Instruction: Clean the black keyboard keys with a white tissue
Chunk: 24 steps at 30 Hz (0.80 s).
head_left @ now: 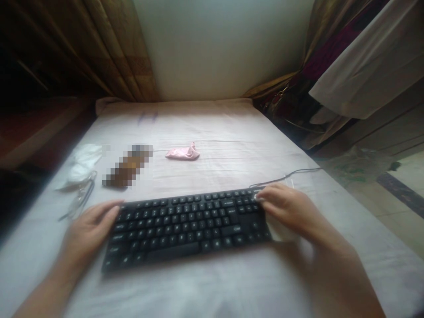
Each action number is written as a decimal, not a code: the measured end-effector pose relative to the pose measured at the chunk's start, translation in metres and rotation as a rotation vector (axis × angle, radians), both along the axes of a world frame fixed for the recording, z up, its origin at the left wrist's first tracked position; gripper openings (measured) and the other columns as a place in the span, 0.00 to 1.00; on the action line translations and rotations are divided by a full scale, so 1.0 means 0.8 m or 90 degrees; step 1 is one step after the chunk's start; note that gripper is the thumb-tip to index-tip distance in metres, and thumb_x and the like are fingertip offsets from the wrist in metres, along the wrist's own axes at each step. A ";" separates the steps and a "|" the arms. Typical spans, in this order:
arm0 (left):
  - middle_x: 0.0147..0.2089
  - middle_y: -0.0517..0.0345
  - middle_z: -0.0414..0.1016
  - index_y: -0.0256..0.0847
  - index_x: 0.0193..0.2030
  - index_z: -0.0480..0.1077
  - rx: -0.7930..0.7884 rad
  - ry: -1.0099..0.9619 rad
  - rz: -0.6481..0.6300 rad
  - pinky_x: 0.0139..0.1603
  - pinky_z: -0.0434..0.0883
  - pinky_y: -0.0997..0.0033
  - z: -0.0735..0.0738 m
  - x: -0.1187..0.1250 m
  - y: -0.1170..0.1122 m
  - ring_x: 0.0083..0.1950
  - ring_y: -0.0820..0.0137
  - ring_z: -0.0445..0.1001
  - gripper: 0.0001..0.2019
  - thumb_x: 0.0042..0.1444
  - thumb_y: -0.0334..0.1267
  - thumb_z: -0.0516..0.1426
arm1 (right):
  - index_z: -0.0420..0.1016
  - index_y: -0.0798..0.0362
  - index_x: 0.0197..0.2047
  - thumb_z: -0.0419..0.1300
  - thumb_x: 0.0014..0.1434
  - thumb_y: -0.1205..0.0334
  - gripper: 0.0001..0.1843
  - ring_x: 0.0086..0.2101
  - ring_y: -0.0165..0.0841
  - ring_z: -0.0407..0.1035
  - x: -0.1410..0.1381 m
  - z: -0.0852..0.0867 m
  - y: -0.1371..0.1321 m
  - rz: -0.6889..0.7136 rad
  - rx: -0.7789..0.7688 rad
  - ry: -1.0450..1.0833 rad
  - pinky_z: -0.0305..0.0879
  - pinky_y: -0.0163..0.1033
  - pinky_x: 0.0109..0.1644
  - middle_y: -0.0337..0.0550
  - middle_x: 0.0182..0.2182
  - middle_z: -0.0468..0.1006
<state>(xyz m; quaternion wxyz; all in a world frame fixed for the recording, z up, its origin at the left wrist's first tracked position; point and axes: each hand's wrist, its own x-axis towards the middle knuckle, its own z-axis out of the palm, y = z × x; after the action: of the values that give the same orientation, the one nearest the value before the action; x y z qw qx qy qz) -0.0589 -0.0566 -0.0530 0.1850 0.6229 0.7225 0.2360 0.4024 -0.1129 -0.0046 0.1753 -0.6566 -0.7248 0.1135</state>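
A black keyboard (179,227) lies across the near part of the cloth-covered surface, its right end slightly farther from me than its left. My left hand (88,227) grips its left end, with the thumb along the upper corner. At the upper right corner, my right hand (288,210) is closed over the keyboard's edge. A small whitish bit shows at its fingertips, and a pale patch shows below the palm; I cannot make out what either is. From behind the keyboard a dark cable (285,177) runs off to the right.
Beyond the keyboard lies a crumpled pink cloth or pouch (183,153). To its left are a blurred-out brown object (127,170), a white crumpled item (84,163) and a dark looped cord (88,192). Curtains (112,48) and hanging clothes (367,66) flank the surface.
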 end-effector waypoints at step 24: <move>0.47 0.57 0.81 0.49 0.44 0.78 -0.031 0.012 0.017 0.56 0.71 0.52 -0.001 -0.008 0.004 0.49 0.55 0.78 0.27 0.47 0.62 0.52 | 0.80 0.50 0.32 0.58 0.52 0.58 0.09 0.35 0.37 0.75 0.015 0.016 -0.017 -0.111 -0.154 0.181 0.70 0.39 0.40 0.42 0.33 0.81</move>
<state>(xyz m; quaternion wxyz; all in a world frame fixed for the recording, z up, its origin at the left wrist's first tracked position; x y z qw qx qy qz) -0.0654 -0.0537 -0.0536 0.1898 0.6108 0.7380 0.2150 0.4141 -0.1261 0.0079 0.2052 -0.7103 -0.6144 0.2755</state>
